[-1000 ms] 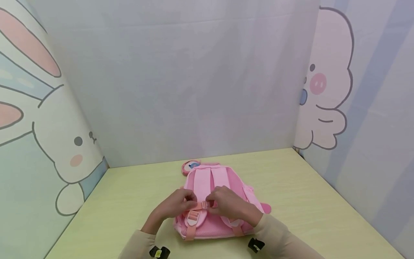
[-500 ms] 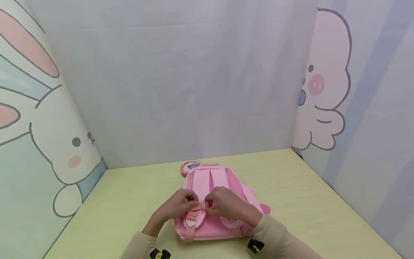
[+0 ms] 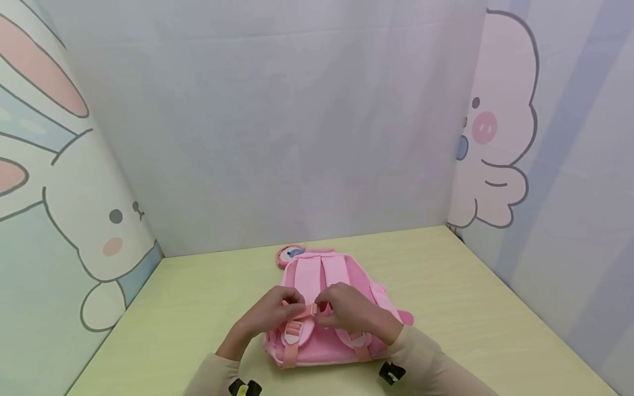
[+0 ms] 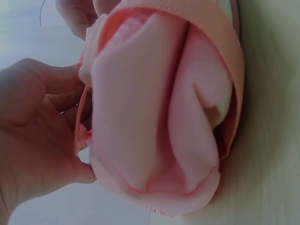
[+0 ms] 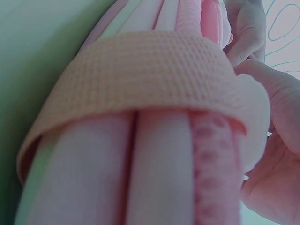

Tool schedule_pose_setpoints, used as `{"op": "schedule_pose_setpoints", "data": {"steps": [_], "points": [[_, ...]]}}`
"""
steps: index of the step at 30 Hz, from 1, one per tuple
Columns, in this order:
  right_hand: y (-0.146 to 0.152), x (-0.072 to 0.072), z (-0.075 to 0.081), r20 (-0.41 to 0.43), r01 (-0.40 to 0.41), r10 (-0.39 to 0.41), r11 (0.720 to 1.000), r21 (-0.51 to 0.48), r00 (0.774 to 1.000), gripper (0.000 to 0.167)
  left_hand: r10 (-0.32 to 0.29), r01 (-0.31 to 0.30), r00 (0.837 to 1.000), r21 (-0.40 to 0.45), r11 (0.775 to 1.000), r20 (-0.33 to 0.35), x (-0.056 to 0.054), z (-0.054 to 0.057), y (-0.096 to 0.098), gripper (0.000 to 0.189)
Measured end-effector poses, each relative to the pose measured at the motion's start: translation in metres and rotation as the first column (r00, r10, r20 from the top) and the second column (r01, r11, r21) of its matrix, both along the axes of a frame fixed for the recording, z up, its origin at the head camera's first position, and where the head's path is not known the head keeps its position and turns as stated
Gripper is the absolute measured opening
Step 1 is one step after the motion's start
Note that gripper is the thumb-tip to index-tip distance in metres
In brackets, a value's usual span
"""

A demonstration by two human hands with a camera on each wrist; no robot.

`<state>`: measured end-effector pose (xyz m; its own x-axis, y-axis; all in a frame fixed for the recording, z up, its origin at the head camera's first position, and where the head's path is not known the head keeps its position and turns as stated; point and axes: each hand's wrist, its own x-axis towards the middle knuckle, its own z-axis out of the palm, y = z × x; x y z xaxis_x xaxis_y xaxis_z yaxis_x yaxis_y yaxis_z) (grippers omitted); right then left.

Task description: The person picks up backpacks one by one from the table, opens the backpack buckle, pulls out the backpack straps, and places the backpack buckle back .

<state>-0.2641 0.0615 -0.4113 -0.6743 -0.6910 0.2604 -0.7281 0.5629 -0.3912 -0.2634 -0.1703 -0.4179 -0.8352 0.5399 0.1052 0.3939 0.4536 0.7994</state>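
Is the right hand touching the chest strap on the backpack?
Touching. The head view shows the right hand pinching the chest strap across the pink backpack.

A pale yellow-green table point(image 3: 475, 308) with a faint wood grain fills the lower part of the head view. Three panels close it in — a plain grey-white back wall point(image 3: 277, 137), a left panel with a cartoon rabbit point(image 3: 106, 231), and a right panel with a pink-cheeked cartoon creature point(image 3: 500, 132) on blue-grey stripes
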Motion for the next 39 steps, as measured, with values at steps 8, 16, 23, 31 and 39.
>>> {"op": "schedule_pose_setpoints", "data": {"steps": [8, 16, 23, 31, 39], "points": [[0.001, 0.0, 0.0, -0.044, -0.019, 0.018, 1.0, -0.01, 0.999, 0.013, 0.001, -0.001, 1.0, 0.041, 0.999, -0.014, 0.0, -0.002, 0.005, 0.008], [0.002, 0.0, 0.002, -0.048, -0.013, 0.012, 1.0, -0.004, 0.999, 0.012, -0.031, 0.03, 0.999, -0.021, 0.999, -0.027, -0.002, 0.003, -0.002, 0.014], [0.002, -0.001, 0.001, -0.027, -0.003, 0.003, 1.0, -0.004, 1.0, 0.012, -0.068, 0.07, 0.997, -0.051, 0.996, 0.027, -0.003, 0.008, -0.017, 0.013], [0.002, 0.0, 0.003, -0.02, 0.005, -0.006, 1.0, -0.007, 1.0, 0.013, -0.063, 0.064, 0.998, -0.045, 0.997, 0.029, -0.002, 0.008, -0.015, 0.009], [0.004, 0.0, 0.005, -0.009, -0.005, 0.005, 1.0, -0.026, 1.0, 0.013, -0.063, 0.064, 0.997, -0.016, 0.998, 0.032, -0.002, 0.006, -0.012, 0.01]]}}
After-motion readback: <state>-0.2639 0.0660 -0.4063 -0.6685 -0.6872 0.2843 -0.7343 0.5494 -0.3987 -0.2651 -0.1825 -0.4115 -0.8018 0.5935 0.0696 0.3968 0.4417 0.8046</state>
